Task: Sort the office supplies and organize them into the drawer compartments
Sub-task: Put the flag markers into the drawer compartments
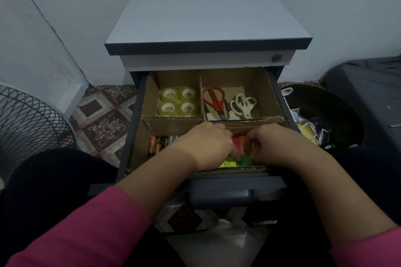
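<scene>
The open drawer [238, 182] holds cardboard compartments [173, 120]. Several clear tape rolls [178, 102] fill the back left one. Red scissors [213, 98] and cream scissors [243, 104] lie in the back right one. Batteries [157, 144] lie in the front left compartment. My left hand [204, 143] and my right hand [271, 143] are both down in the front compartment. Their curled fingers pinch colourful sticky notes [237, 154], pink, orange, green and yellow. The hands hide most of the notes.
A wire mesh basket [28, 123] stands on the floor at the left. On the right a dark bin [321, 115] holds wrappers, with a dark box [373, 89] behind it. The grey cabinet top [206, 13] is above the drawer. A plastic bag [219, 243] lies below.
</scene>
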Tool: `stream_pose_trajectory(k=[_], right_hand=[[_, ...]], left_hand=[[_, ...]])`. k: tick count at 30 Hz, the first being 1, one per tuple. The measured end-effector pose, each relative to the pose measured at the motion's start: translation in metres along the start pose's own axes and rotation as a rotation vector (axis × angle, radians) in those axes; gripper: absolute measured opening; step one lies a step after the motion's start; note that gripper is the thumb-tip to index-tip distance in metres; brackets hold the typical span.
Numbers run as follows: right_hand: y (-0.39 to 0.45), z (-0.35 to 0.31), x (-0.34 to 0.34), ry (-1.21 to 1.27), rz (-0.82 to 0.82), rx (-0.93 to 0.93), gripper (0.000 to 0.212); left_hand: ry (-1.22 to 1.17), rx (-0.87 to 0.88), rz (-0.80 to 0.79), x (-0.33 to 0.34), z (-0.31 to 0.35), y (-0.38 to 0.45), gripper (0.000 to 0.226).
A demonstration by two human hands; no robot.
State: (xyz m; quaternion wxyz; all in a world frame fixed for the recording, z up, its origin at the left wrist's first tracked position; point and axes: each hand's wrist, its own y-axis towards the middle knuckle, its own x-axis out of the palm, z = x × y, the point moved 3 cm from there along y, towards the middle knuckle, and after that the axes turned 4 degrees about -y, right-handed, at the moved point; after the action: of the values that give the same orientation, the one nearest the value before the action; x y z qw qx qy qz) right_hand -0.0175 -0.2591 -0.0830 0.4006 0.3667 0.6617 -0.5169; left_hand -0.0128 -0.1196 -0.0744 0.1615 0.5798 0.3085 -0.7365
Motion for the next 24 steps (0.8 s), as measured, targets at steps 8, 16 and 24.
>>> stream_pose_trajectory(k=[8, 16, 24], right_hand=[[-0.0007, -0.0013, 0.0, -0.013, -0.03, 0.012, 0.011], [-0.0027, -0.0012, -0.0009, -0.05, 0.013, 0.042, 0.015], [-0.0013, -0.0001, -0.0012, -0.005, 0.028, 0.06, 0.012]], left_hand=[[0.054, -0.003, -0.029, 0.003, 0.0001, 0.0034, 0.053], [0.046, -0.005, -0.018, 0.0042, -0.0005, 0.004, 0.054], [0.031, -0.016, -0.026, 0.0021, 0.0003, 0.0026, 0.055]])
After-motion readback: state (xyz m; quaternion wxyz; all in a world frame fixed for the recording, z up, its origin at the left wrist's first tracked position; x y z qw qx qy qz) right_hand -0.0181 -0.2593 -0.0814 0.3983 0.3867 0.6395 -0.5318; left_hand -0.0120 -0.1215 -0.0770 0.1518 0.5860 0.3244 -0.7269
